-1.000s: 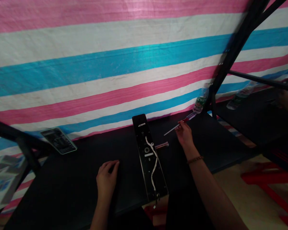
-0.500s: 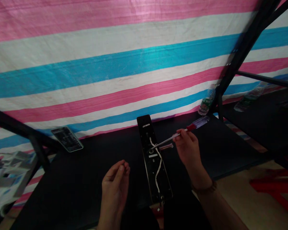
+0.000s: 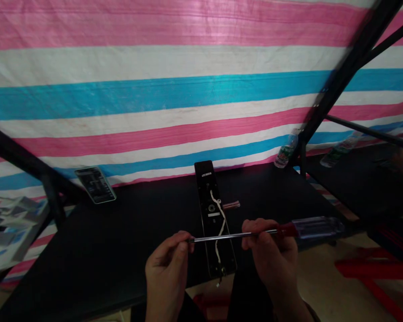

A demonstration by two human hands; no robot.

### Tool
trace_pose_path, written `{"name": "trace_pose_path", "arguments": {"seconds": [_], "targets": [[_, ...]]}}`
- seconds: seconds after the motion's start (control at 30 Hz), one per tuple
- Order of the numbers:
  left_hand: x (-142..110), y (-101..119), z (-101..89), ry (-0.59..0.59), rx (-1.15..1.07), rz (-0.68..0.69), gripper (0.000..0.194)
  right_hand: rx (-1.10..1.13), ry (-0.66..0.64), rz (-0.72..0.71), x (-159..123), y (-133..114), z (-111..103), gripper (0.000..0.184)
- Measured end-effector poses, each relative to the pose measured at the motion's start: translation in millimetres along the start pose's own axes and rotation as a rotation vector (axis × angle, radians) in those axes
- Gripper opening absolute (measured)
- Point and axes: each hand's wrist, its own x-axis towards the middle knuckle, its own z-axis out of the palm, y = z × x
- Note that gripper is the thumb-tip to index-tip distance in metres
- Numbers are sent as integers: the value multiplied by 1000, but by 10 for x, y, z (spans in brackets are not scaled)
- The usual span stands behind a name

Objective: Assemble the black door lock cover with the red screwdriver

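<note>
Two hands in front, one screwdriver [image 3: 218,238] between them. Left hand [image 3: 168,268]: thumb and forefinger pinched together at the tip of the blade; any smaller item between those fingertips is too small to make out. Right hand [image 3: 273,255]: fingers clamped on the shaft just ahead of the red collar; the clear, purplish handle juts out beyond the hand to the right.

Orientation: the screwdriver's long axis runs side to side, close to level, handle end slightly higher in view. Tip points left, handle right. The bare stretch of shaft between the two sets of fingers passes over the near half of a long black panel [image 3: 208,221], crosswise to it.

Panel: one, flat on the black table [image 3: 127,241], long axis running away from the person, far end leaning a little left. One white cable [image 3: 217,252] winds along its face; a connector hangs off the near end. One small pinkish item [image 3: 231,205] lies just beside the panel's right edge, identity unclear.

Farther out: one phone [image 3: 96,184], screen up, at left; two plastic bottles, the nearer bottle [image 3: 285,154] at the table's far right corner, the second bottle [image 3: 337,153] on the adjoining surface. One striped sheet [image 3: 171,96] behind everything.
</note>
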Motion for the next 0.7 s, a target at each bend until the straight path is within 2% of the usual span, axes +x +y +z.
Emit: {"name": "trace_pose_path", "arguments": {"seconds": [0.3,0.4,0.47,0.6,0.63,0.7], "targets": [[-205,-12,-37,-11,80,-53,29,-67,24,13,-213,1,-14,9],[-275,81,-42,-19,155,39,25,-114,31,5,-310,-47,-29,6],[-308,221,-44,-79,217,142,17,-164,38,1,-363,-101,-76,5],[-380,517,0,-320,288,331,6,-205,-43,18,-410,-214,-202,9],[-410,559,25,-361,280,349,7,-195,-59,29,-414,-236,-215,10],[-480,585,78,-365,212,339,7,-159,-49,51,-423,-266,-200,11]]}}
